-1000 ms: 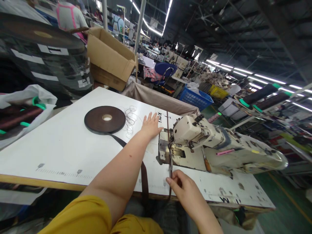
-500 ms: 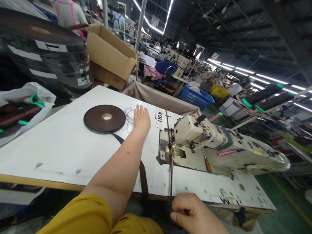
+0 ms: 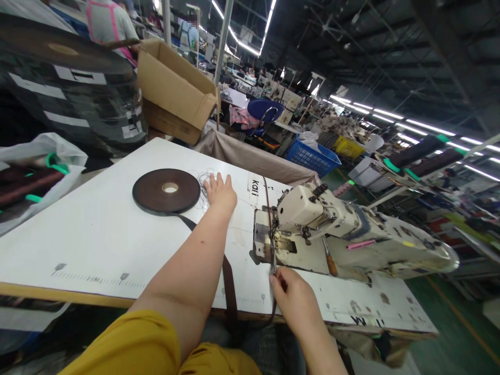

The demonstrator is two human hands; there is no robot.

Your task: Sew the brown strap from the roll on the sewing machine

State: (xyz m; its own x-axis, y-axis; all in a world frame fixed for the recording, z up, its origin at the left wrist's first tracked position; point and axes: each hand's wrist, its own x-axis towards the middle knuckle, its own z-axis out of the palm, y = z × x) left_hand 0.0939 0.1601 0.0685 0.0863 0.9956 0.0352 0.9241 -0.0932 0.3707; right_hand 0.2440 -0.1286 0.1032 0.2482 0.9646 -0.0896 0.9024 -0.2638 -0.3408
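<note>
My left hand lies palm down on the white table, fingers spread, touching a tangle of loose dark threads. Left of it is a flat roll of dark brown tape; its tail passes under my left forearm and over the front edge. A narrow brown strip runs across the plate of the sewing machine toward me. Just in front of that plate, my right hand pinches this strip between thumb and forefinger, beside a small greyish piece that I cannot make out.
A wooden-handled tool lies by the machine base. Thread cones stand at the right. Behind the table are a cardboard box, a large wrapped stack of rolls and a blue crate. Other people are farther back.
My right hand has moved forward along the strip, from the table's front edge to near the machine plate. My left hand has shifted slightly left and its fingers have spread on the threads.
</note>
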